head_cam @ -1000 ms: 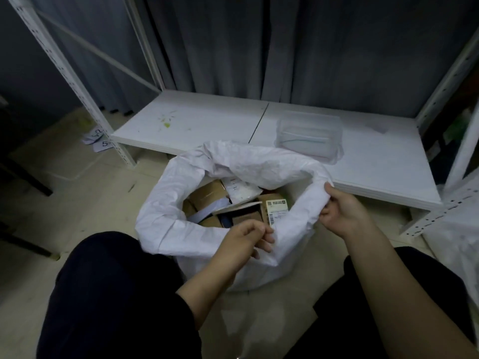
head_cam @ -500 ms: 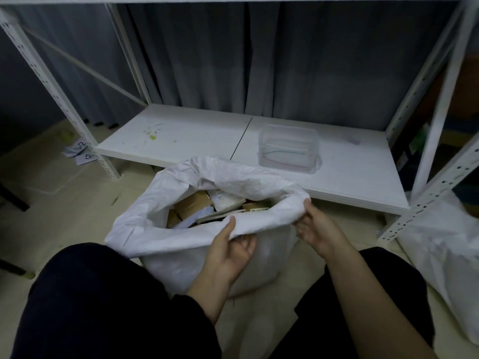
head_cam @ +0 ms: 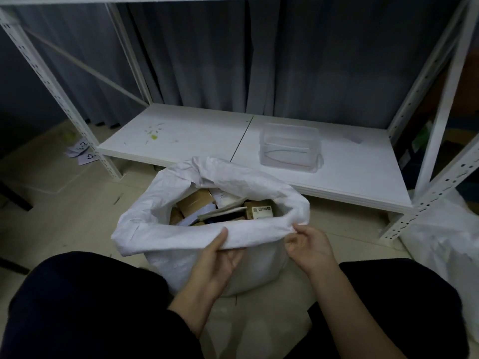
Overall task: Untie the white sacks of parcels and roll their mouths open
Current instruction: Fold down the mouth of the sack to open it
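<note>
Grey curtain (head_cam: 311,60) across the back. White metal rack (head_cam: 51,84) in front of it, its low shelf (head_cam: 186,136) just above the floor (head_cam: 64,216). The person's dark-trousered legs (head_cam: 90,307) fill the bottom of the view, one either side.

Sack (head_cam: 168,237) – white, woven – stands upright on the floor between the knees, just before the shelf edge. Mouth is open and the rim is folded outward into a thick roll all the way round. A second white sack (head_cam: 445,242) sits at the right by the rack foot, only partly in view.

Clear plastic box (head_cam: 290,147) on the shelf behind the sack, well apart from it.

Left hand (head_cam: 217,263) grips the near rim – thumb on top of the roll, fingers curled under it. Right hand (head_cam: 311,246) pinches the rim further right with thumb and forefinger, the other fingers curled.

Parcels (head_cam: 197,203) inside: brown cartons and a labelled box, packed close.

Paper slips (head_cam: 83,151) with numbers lie on the floor by the rack's left leg.
</note>
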